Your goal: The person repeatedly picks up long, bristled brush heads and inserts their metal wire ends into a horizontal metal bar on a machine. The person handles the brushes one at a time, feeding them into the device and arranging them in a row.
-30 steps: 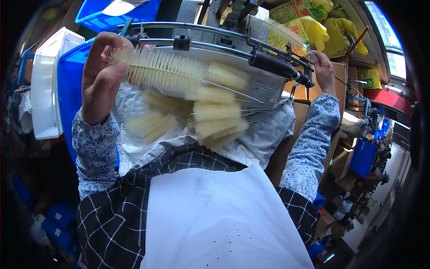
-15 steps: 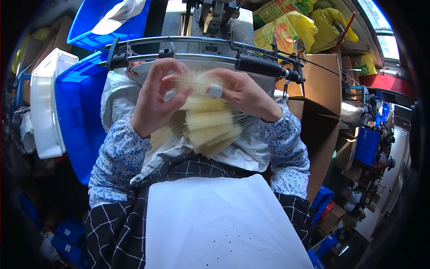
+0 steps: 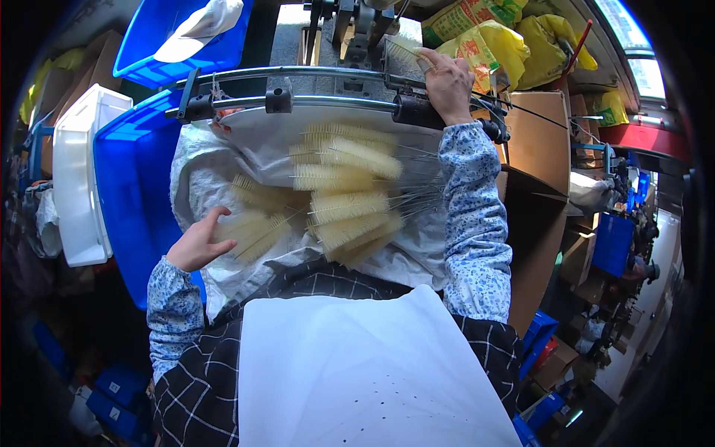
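A pile of pale yellow bristle brushes (image 3: 346,205) with thin wire stems lies on white woven cloth (image 3: 201,160) over my lap. The stems point to the right. More brushes (image 3: 261,235) lie in a smaller group to the left. Beside that group is my left hand (image 3: 197,244), thumb and forefinger apart, holding nothing. My right hand (image 3: 449,83) reaches up past the metal bars at the machine's right side. Its fingers are closed on one end of a single brush (image 3: 404,54), whose bristles extend left toward the machine; the grip itself is partly hidden.
Two horizontal metal rods (image 3: 335,102) with black clamps cross in front of the machine (image 3: 361,37). Blue bins (image 3: 138,194) and a white bin (image 3: 78,179) stand left. An open cardboard box (image 3: 536,141) is at right, with yellow sacks (image 3: 488,52) behind.
My hands were together over the pile, fingering a brush. Now the left has dropped down and left to the smaller group, while the right has moved up and right beside the machine with a brush.
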A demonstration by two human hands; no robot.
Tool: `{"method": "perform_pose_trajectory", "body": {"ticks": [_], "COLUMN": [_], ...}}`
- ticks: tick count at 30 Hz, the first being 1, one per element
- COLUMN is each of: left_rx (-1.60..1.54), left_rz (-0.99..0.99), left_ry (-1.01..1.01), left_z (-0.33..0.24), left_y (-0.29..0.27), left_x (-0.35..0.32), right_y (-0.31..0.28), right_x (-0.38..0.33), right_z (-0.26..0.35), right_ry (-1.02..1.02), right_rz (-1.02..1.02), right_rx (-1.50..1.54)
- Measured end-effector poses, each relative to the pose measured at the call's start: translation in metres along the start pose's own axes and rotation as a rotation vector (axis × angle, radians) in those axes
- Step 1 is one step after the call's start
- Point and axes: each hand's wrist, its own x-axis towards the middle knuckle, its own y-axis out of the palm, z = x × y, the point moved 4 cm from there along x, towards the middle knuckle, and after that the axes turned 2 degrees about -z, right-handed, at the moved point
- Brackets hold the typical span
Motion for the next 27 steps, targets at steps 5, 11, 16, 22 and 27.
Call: {"method": "perform_pose_trajectory", "body": {"ticks": [5, 11, 16, 22, 27], "left_rx": [-0.111, -0.431, -0.522, -0.488, -0.408], "left_rz": [-0.112, -0.342, -0.446, -0.616, -0.757], "left_ry": [-0.070, 0.302, 0.366, 0.447, 0.532], "left_z": [-0.012, -0.031, -0.041, -0.040, -0.017], "left_y": [-0.023, -0.047, -0.069, -0.087, -0.101], "left_x": [0.000, -0.009, -0.023, -0.040, -0.058], "right_y": [0.000, 0.010, 0.033, 0.024, -0.004], "right_x": [-0.001, 0.007, 0.022, 0.012, -0.010], "right_z": [-0.002, -0.010, -0.017, -0.036, -0.043], "right_ry": [0.001, -0.051, -0.116, -0.114, 0.104], "right_rz": [0.044, 0.043, 0.027, 0.025, -0.042], "right_rx": [0.048, 0.013, -0.016, -0.137, -0.154]}}
